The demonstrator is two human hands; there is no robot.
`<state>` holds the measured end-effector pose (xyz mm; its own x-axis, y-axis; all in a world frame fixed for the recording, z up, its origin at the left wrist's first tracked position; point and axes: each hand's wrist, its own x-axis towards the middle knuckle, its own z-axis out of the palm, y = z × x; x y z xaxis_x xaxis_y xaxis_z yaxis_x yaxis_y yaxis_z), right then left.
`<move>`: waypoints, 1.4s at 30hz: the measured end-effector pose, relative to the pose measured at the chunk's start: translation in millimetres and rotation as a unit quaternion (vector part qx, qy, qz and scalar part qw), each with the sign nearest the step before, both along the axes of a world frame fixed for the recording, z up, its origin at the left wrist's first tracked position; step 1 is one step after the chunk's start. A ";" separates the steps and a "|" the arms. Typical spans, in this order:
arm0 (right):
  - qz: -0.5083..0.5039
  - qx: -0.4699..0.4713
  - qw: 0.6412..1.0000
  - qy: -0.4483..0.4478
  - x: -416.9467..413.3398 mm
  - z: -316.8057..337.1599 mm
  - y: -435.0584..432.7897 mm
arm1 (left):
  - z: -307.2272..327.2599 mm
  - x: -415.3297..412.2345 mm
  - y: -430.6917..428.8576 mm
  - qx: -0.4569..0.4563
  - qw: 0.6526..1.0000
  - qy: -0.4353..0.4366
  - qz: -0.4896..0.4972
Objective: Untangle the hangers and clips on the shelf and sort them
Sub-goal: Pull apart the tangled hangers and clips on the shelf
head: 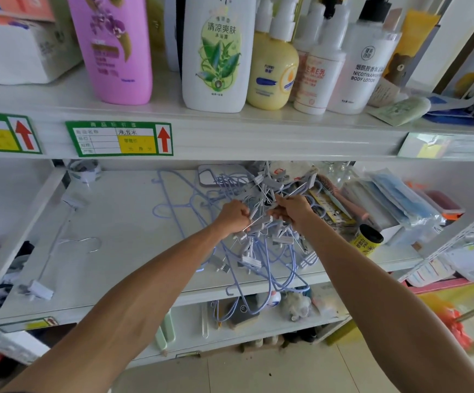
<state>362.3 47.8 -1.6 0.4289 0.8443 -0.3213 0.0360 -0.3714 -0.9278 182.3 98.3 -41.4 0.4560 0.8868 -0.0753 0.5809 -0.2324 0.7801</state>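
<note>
A tangled heap of pale blue wire hangers with grey clips (pixel 261 245) lies in the middle of the white shelf (pixel 122 251), some loops hanging over its front edge. My left hand (pixel 231 218) grips a metal rod of the tangle with curled fingers. My right hand (pixel 292 211) pinches clips and rods at the top of the heap, right beside the left. Two blue hangers (pixel 173 199) lie flat and apart to the left. One metal clip hanger (pixel 60 242) lies alone at the far left.
The shelf above (pixel 230 131) carries lotion and shampoo bottles. Right of the heap lie a pink hairbrush (pixel 343 199), a yellow jar with a black lid (pixel 367 241) and packs of blue masks (pixel 403 199). A tape roll (pixel 84 171) sits at the back left.
</note>
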 end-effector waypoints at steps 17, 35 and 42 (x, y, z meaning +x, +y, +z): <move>0.024 -0.021 0.966 -0.259 43.2 18.7 24.8 | 10.2 -3.3 9.7 -0.093 0.989 -0.117 -0.002; 0.021 0.017 1.000 -0.016 51.0 17.6 18.5 | -1.8 1.7 33.2 -0.138 0.970 -0.137 0.146; 0.010 0.007 0.998 0.063 19.8 9.4 -7.7 | 5.2 -3.4 21.5 -0.171 0.984 0.006 0.056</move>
<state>382.2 40.0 7.8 0.3684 0.8572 -0.3599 -0.0739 -0.3589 -0.9304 178.8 119.7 -36.2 0.3539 0.8538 -0.3817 0.5971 0.1079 0.7949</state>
